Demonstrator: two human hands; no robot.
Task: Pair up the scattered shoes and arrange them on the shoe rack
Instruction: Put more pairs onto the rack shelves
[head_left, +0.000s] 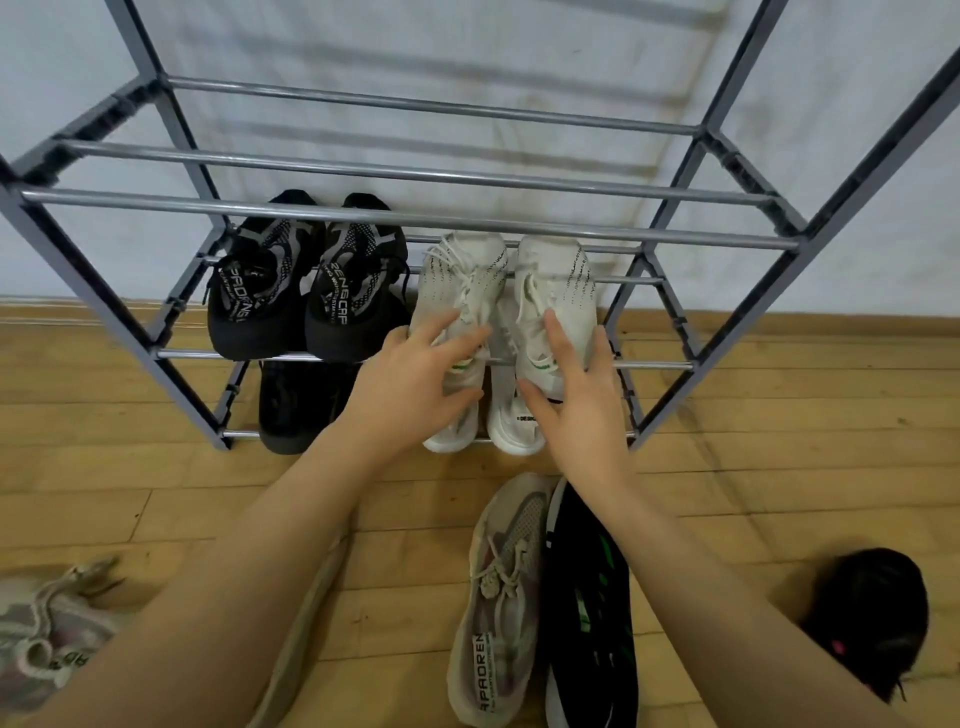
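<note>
**Shoes: a white pair being seated on the middle shelf**

Shoes fill part of the shoe rack (467, 221) against the far wall. On its middle shelf a black pair (306, 280) sits to the left, and just right of it the white pair (506, 291) we are handling, heels toward us. Our left hand (415, 382) rests on the left white shoe, fingers spread and loosely curled over its heel; our right hand (576, 400) does the same on the right one. Neither clamps hard.

We judge these knit sneakers light and soft in the upper, stiffer in the sole, so the heel or the sole edge is the place to hold. The shelves are only bars, so a shoe could tip between them unless it spans two.

Counting: two black and two white on the middle shelf. On the bottom shelf, one dark shoe (296, 400) shows clearly and two white ones (511, 423). On the near floor lie a beige shoe (501, 597) touching a black-and-green shoe (592, 613), and another beige shoe (47, 629) at far left.
</note>
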